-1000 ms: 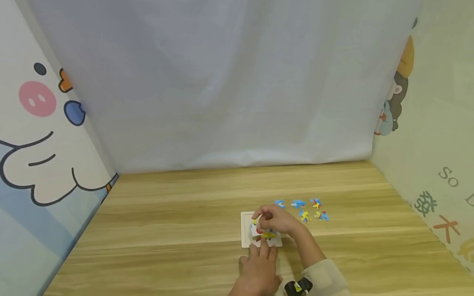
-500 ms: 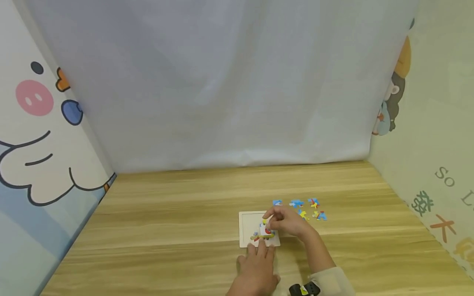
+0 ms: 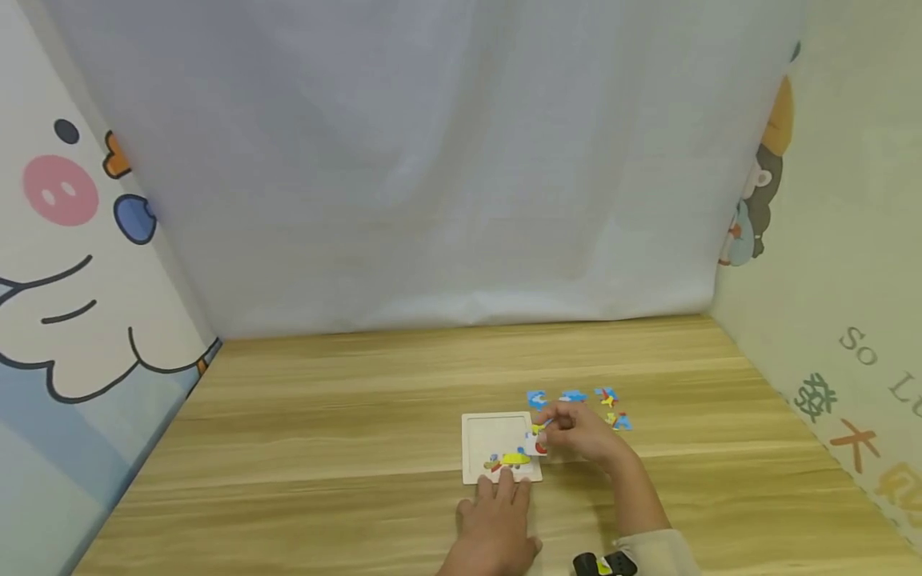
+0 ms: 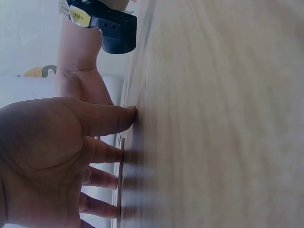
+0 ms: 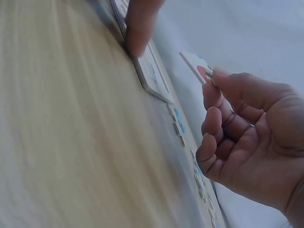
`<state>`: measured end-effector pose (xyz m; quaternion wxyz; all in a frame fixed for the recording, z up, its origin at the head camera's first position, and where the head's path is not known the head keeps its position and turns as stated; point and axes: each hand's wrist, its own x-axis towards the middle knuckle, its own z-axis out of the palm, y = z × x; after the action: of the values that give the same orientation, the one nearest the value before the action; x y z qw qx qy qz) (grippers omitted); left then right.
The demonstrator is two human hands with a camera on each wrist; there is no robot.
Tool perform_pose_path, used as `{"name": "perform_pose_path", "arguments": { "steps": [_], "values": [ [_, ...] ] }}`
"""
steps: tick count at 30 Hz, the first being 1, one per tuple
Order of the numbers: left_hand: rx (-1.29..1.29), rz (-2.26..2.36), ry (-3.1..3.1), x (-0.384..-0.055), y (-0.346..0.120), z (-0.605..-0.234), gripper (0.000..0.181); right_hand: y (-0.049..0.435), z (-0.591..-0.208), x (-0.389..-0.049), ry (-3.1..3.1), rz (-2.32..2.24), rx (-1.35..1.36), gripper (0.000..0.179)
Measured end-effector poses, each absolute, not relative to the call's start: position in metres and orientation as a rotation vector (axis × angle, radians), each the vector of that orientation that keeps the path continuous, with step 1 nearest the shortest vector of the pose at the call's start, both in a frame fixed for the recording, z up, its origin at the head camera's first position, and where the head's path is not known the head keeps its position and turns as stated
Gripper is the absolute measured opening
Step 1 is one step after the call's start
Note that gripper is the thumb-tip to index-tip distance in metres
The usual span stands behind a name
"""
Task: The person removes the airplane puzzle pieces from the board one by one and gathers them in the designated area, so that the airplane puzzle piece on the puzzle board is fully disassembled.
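A square pale wooden puzzle tray [image 3: 465, 448] lies on the table. Along its near side sit puzzle pieces [image 3: 515, 459] in yellow, red and blue. My left hand [image 3: 497, 520] rests with extended fingers at the tray's near edge, which the left wrist view shows from the side. Above the tray's right edge, my right hand [image 3: 587, 438] pinches a white puzzle piece [image 5: 192, 66] with a red patch between thumb and index finger. In the right wrist view this piece is tilted and held clear of the tray; the fingertips cover part of it.
Several loose puzzle pieces, among them a blue one [image 3: 536, 399] and a blue-and-yellow one [image 3: 621, 421], lie behind and right of the tray; the right hand hides some. A white curtain [image 3: 461, 200] hangs behind the wooden table [image 3: 324, 416].
My right hand has moved the white piece rightward, from over the middle of the tray to its right edge. The left hand has stayed at the tray's near edge.
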<state>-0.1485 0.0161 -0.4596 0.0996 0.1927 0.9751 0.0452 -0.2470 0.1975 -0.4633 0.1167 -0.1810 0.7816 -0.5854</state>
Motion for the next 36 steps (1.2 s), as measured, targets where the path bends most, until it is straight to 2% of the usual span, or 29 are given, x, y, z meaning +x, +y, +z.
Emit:
{"name": "perform_pose_path", "arguments": {
  "steps": [16,36],
  "values": [
    [0.553,0.191,2.865,-0.146,0.019,-0.459,0.075,0.213,-0.468,-0.239,2.314,-1.614,-0.367,0.018],
    [0.565,0.154,2.917,-0.148,0.017,-0.459,0.076,0.207,-0.473,-0.241,2.439,-1.537,-0.343,0.014]
  ]
}}
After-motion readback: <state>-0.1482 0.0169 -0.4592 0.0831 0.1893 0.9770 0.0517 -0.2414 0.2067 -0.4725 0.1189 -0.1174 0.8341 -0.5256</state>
